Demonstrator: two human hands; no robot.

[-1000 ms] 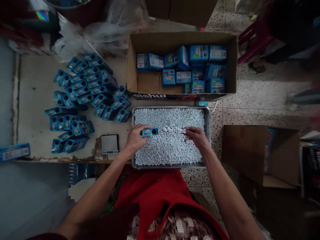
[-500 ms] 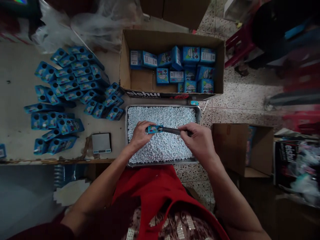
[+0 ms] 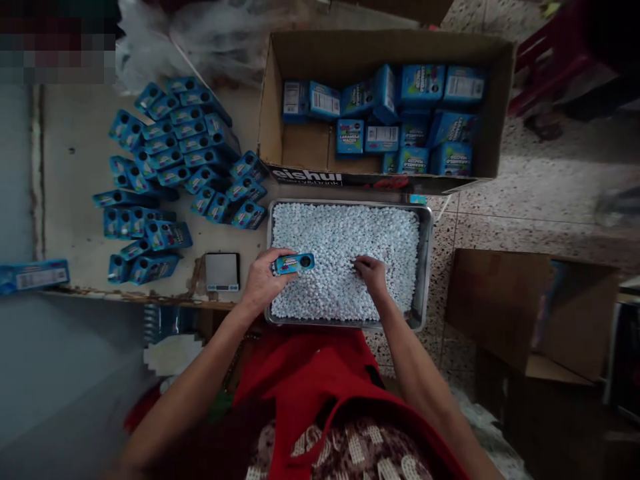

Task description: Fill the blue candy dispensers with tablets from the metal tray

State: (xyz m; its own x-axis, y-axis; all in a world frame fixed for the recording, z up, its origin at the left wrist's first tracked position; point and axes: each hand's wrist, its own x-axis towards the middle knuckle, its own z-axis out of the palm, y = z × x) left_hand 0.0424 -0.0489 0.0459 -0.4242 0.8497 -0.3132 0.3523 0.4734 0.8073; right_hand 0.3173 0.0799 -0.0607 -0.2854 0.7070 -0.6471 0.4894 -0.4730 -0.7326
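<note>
My left hand (image 3: 264,280) is closed around a small blue candy box (image 3: 294,263), held over the left half of a metal tray (image 3: 427,267). A dark round hole shows at the box's right end. Small pale blue and white candies (image 3: 330,293) fill most of the tray. Right of the box, my right hand (image 3: 371,272) is pinched closed just above the candies. Small white bits show by its fingertips, but what it holds cannot be made out.
Many blue boxes with round holes (image 3: 167,143) stand on the table at left, near a small scale (image 3: 223,272). Behind the tray, a cardboard box (image 3: 300,150) holds several blue packs. More cardboard boxes (image 3: 493,300) lie at right on the speckled floor (image 3: 480,200).
The black-handled tool that my right hand held at the box's hole is out of sight. My right hand now pinches at the candies, and the view has shifted.
</note>
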